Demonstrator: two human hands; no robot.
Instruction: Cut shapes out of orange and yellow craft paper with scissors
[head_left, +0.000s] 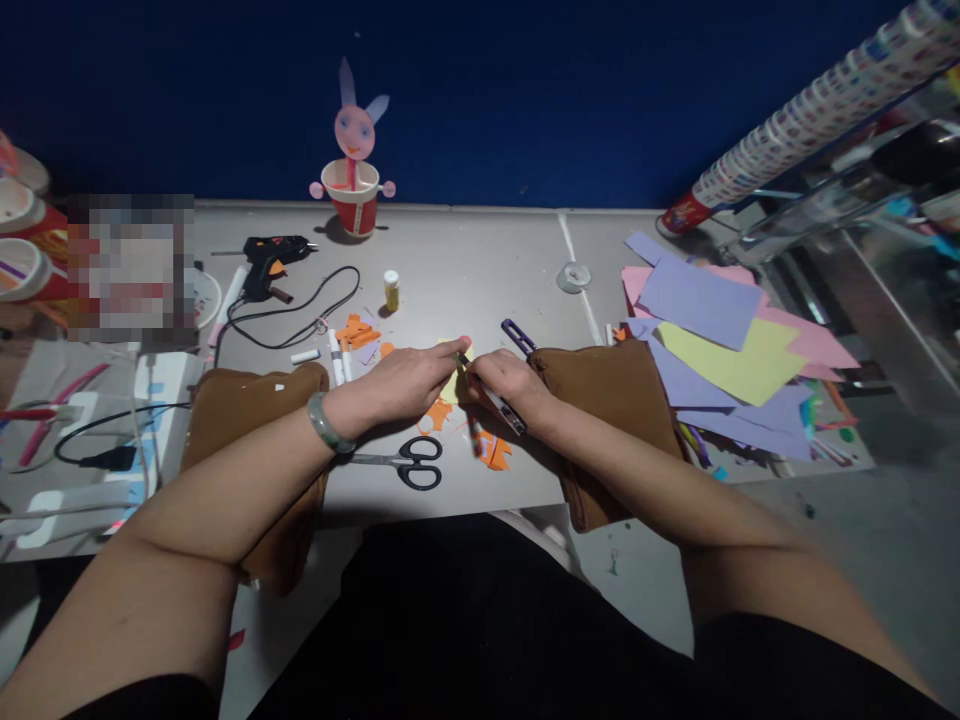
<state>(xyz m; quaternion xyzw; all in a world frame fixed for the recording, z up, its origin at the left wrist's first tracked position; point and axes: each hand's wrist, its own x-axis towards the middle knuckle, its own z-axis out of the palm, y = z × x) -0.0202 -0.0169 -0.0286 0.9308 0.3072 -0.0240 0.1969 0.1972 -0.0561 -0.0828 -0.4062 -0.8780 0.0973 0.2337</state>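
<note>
My left hand (409, 382), a bracelet on its wrist, holds down a piece of yellow paper (450, 388) with its fingers. A small pink paper disc (465, 343) shows at its fingertips. Closed around a slim utility knife (508, 412), my right hand (511, 385) points the tip at the paper, close to the left fingers. The blade's contact with the paper is too small to make out. Scissors (416, 463) with black handles lie just below the hands. Orange paper scraps (493, 452) are scattered around them.
Brown cushions (255, 410) lie under both forearms. A glue gun (270, 262) with its cord, a small bottle (391, 291), markers (339, 358) and a rabbit-faced paper cup (354, 205) stand or lie beyond. Coloured paper sheets (701, 300) and a clear tape roll (574, 277) are on the right.
</note>
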